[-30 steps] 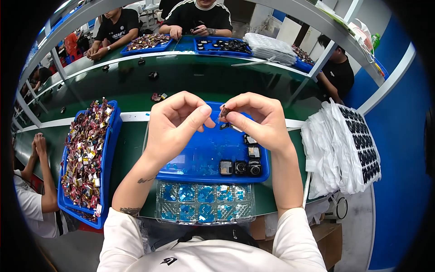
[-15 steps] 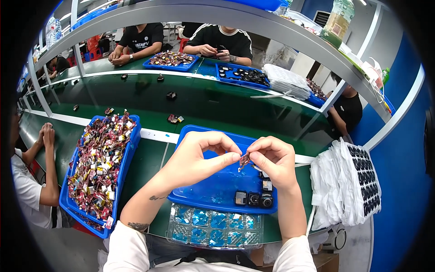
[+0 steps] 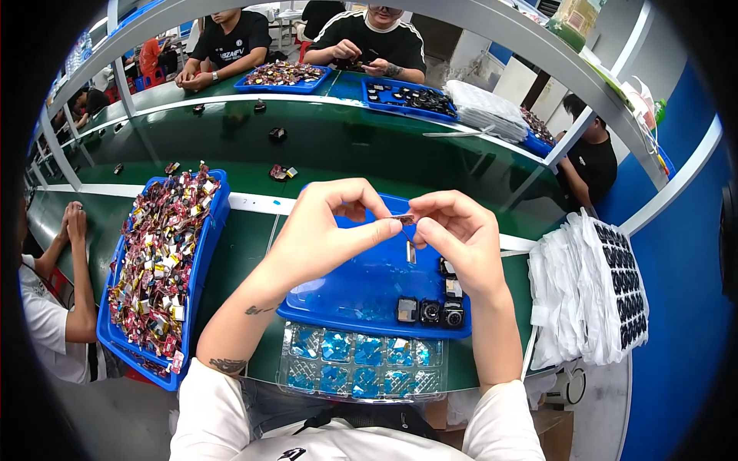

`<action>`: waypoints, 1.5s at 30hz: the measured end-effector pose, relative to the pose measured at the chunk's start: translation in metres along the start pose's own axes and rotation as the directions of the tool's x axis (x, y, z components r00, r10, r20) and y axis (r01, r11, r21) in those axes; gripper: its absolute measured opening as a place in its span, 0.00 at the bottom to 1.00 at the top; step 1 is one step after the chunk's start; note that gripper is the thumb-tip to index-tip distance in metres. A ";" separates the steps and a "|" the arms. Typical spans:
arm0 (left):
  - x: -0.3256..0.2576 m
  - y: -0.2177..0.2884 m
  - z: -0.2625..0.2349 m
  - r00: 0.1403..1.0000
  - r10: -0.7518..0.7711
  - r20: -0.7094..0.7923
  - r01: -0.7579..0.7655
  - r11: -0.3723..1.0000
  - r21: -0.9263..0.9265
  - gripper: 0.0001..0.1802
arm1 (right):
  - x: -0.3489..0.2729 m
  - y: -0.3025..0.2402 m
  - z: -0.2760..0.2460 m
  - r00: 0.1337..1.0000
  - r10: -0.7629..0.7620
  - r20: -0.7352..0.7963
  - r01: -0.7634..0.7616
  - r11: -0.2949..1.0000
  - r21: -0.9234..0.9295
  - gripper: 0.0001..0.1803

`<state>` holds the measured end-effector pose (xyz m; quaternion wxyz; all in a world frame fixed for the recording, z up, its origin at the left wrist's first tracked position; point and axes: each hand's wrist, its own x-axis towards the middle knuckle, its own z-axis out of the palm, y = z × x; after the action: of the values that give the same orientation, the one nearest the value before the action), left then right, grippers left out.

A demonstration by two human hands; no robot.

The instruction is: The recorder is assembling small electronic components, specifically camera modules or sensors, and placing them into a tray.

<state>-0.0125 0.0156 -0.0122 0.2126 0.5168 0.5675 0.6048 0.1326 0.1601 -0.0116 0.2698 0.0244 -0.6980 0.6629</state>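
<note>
Over the blue tray (image 3: 330, 296), a small reddish circuit board (image 3: 403, 219) is pinched between my two hands. My left hand (image 3: 323, 230) has its thumb and index finger on the board's left end. The right end sits between the thumb and fingers of my right hand (image 3: 463, 242). A slim silver piece (image 3: 411, 252) hangs below the board, seemingly by a thin wire. In the tray's near right corner stand several small black camera modules (image 3: 430, 312), partly behind my right wrist. My fingertips hide most of the board.
A blue tray (image 3: 219, 230) heaped with red circuit boards stands left. In front lies a clear compartment tray (image 3: 286, 369) with blue film pieces. White-wrapped stacked trays (image 3: 565, 300) stand right. Loose parts (image 3: 277, 134) lie on the green belt. A metal shelf frame spans above; people sit opposite and left.
Both hands have risen in the picture with the board, which now lies flatter. The silver piece hangs more clearly below it. The whole view has also shifted slightly.
</note>
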 end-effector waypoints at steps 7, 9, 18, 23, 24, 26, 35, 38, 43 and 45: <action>0.002 -0.001 -0.002 0.999 -0.037 0.004 0.038 0.978 -0.203 0.06 | 0.003 0.007 -0.001 0.984 -0.170 -0.045 0.160 0.972 -0.169 0.12; 0.002 0.001 0.001 0.998 -0.060 0.026 0.063 0.991 -0.119 0.07 | 0.003 0.009 0.001 0.978 -0.197 -0.072 0.178 0.961 -0.213 0.11; 0.001 -0.006 0.009 0.994 0.104 -0.037 -0.093 0.970 0.224 0.07 | 0.001 0.010 0.002 0.961 -0.244 -0.131 0.202 0.941 -0.270 0.07; 0.002 -0.012 0.010 0.996 0.081 -0.044 -0.073 0.985 0.158 0.08 | 0.001 0.012 -0.003 0.992 -0.100 -0.081 0.093 0.992 -0.082 0.08; 0.001 -0.011 0.010 0.996 0.078 -0.043 -0.071 0.985 0.159 0.08 | 0.001 0.012 -0.002 0.995 -0.070 -0.077 0.063 0.994 -0.086 0.09; 0.002 -0.010 0.012 0.999 0.039 0.012 -0.040 0.996 0.077 0.08 | 0.001 0.011 -0.002 0.999 -0.024 -0.033 0.025 1.000 0.010 0.09; 0.001 0.000 -0.005 0.985 0.036 0.171 -0.023 0.997 -0.076 0.08 | 0.010 0.011 -0.016 0.993 0.066 -0.101 -0.113 0.219 -0.969 0.08; -0.001 0.004 -0.009 0.986 0.024 0.166 -0.019 0.999 -0.033 0.07 | 0.005 0.036 -0.022 0.982 0.189 0.031 0.039 -0.039 -0.998 0.04; -0.002 0.003 -0.010 0.995 -0.007 0.103 -0.003 0.996 0.094 0.08 | -0.001 0.029 -0.014 0.784 0.618 0.062 0.011 0.086 -0.996 0.16; -0.001 0.005 -0.010 0.993 -0.023 0.112 0.012 0.995 0.098 0.08 | 0.001 0.029 -0.009 0.732 0.680 0.053 0.030 0.046 -0.999 0.16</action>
<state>-0.0189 0.0088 -0.0061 0.2243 0.5548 0.5880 0.5442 0.1230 0.1722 -0.0379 -0.1562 -0.1457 -0.9756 0.0508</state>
